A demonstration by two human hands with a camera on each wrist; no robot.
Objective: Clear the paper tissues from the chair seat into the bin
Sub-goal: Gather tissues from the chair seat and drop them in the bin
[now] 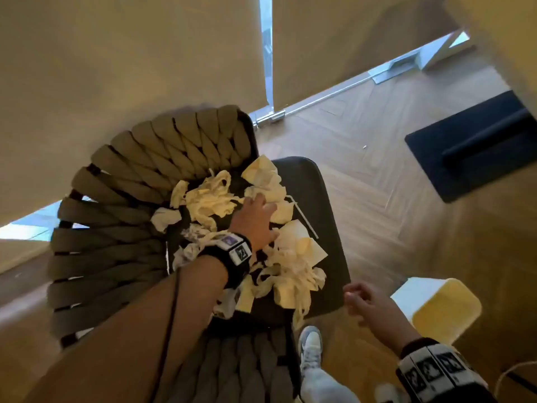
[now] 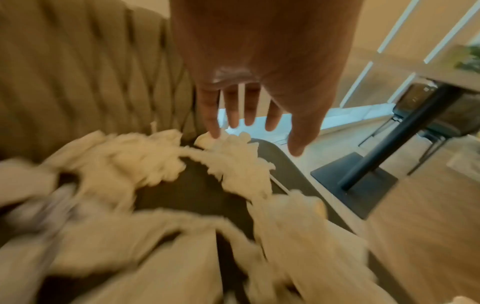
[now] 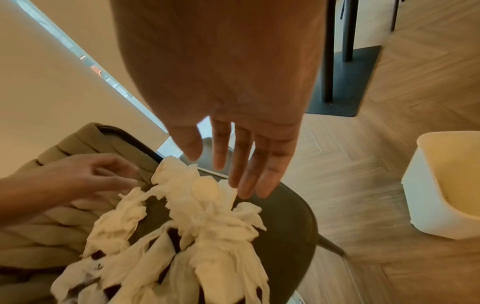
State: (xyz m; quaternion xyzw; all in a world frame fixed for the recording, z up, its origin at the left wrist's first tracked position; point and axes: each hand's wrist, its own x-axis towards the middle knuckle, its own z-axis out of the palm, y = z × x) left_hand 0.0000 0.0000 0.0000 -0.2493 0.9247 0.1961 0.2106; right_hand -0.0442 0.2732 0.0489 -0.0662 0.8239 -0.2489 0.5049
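The left hand (image 1: 255,219) is spread over the paper tissues (image 1: 290,266) heaped on the chair seat (image 1: 322,199), grip released, nothing grasped. The right hand (image 1: 366,303), relaxed, is held beside the seat, near the bin (image 1: 444,306).

A dark chair seat (image 1: 319,199) with a woven, rope-like backrest (image 1: 116,199) is covered by crumpled paper tissues (image 1: 209,199), heaped from far to near. A thin white straw (image 1: 305,219) is laid near the right edge. A white bin (image 1: 441,306) is stood on the wood floor (image 1: 377,199), right of the seat.
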